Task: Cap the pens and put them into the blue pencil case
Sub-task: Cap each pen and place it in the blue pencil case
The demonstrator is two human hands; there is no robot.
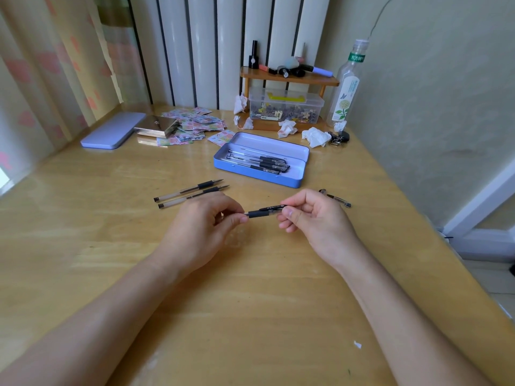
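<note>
Both hands hold one black gel pen [263, 212] level above the desk. My left hand [203, 222] pinches its barrel end; my right hand [312, 214] grips the cap end, which sits over the tip. The open blue pencil case [223, 162] lies beyond, with several capped pens [259, 161] inside. Two uncapped pens [192, 190] lie side by side to the left of my hands. Loose caps [335, 198] rest on the desk just right of my right hand.
The case's lid [114, 133] lies at the far left beside a metallic box [156, 126] and scattered stickers [199, 123]. At the back stand a wooden shelf [289, 78], a clear plastic box [285, 107], crumpled tissues [315, 136], keys [340, 137] and a bottle [347, 84].
</note>
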